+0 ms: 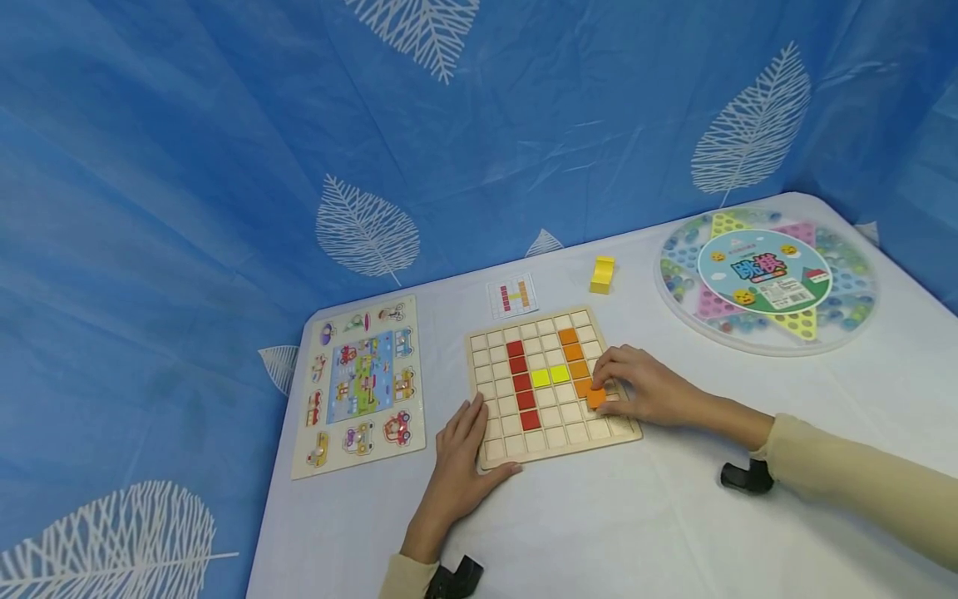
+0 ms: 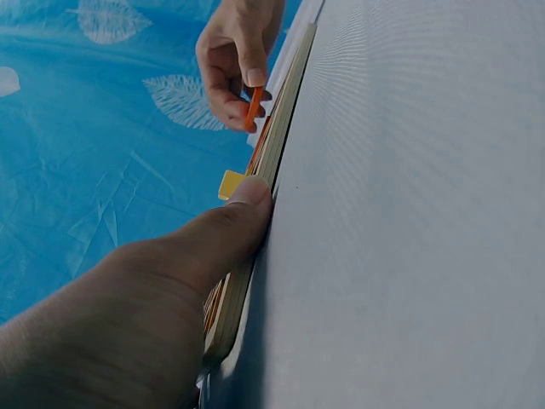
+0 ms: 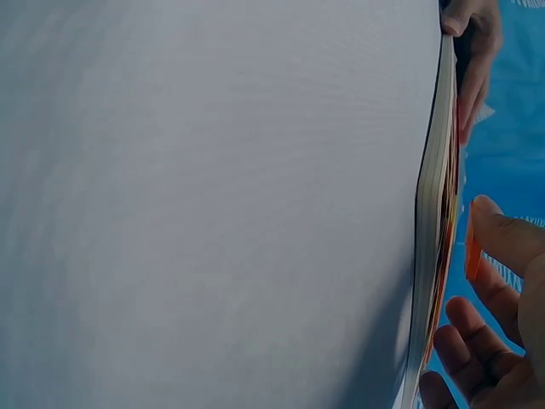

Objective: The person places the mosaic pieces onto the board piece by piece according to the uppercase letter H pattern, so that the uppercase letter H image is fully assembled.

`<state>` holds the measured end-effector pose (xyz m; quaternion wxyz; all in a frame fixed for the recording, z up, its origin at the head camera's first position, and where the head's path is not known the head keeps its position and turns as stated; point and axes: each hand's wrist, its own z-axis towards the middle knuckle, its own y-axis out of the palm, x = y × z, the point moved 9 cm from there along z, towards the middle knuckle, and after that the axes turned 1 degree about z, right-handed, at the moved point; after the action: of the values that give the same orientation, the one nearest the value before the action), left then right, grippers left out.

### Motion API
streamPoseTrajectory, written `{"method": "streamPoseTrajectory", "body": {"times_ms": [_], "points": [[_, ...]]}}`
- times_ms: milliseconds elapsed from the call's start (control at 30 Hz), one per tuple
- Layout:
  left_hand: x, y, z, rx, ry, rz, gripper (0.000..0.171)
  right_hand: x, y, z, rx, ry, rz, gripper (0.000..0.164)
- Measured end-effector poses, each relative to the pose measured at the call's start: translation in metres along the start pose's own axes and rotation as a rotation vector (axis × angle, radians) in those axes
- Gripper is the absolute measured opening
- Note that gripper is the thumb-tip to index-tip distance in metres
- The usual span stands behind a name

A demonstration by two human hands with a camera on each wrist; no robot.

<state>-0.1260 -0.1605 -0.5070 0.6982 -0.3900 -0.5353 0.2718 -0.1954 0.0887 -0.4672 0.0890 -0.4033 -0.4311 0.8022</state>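
A wooden grid board (image 1: 554, 437) lies on the table. Several red tiles (image 1: 521, 383) form a column on its left, two yellow tiles (image 1: 550, 376) sit in the middle, and a column of orange tiles (image 1: 573, 352) runs down the right side. My right hand (image 1: 645, 384) pinches one more orange tile (image 1: 595, 398) between thumb and finger, raised over the lower end of that column. In the right wrist view the pinched tile (image 3: 473, 243) is on edge, apart from the board. My left hand (image 1: 461, 457) rests at the board's lower left corner, fingers extended along the left side and thumb (image 2: 247, 194) against the front edge.
Behind the board lies a pattern card (image 1: 512, 295) showing red, yellow and orange squares. A yellow curved block (image 1: 602, 274) stands near the back edge. To the left is a vehicle peg puzzle (image 1: 359, 387); at the right, a round marble game case (image 1: 763, 274).
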Motion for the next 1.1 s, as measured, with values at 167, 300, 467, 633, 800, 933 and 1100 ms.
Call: {"method": "streamPoseTrajectory", "body": {"times_ms": [167, 300, 467, 633, 800, 933, 1100], "points": [[0.000, 0.001, 0.000, -0.003, 0.001, -0.006, 0.100, -0.006, 0.004, 0.003, 0.000, -0.010, -0.017, 0.026], [0.000, 0.001, 0.000, -0.001, 0.001, -0.005, 0.100, -0.007, 0.006, 0.004, -0.007, -0.013, -0.020, 0.028], [0.000, 0.001, 0.000, -0.001, 0.000, -0.009, 0.099, -0.007, 0.008, 0.003, 0.003, -0.027, -0.023, 0.029], [0.001, 0.000, 0.000, 0.001, 0.003, -0.016, 0.098, -0.006, 0.009, 0.002, -0.004, -0.018, -0.012, 0.028], [0.001, 0.000, -0.001, 0.001, 0.005, -0.018, 0.099, -0.005, 0.011, 0.002, -0.021, 0.003, -0.008, 0.027], [0.001, 0.000, 0.000, 0.000, 0.005, -0.011, 0.099, -0.007, 0.010, 0.002, -0.015, -0.013, -0.007, 0.028], [0.002, -0.001, 0.000, 0.004, 0.011, -0.017, 0.099, -0.007, 0.011, 0.002, -0.015, -0.026, -0.017, 0.028]]}}
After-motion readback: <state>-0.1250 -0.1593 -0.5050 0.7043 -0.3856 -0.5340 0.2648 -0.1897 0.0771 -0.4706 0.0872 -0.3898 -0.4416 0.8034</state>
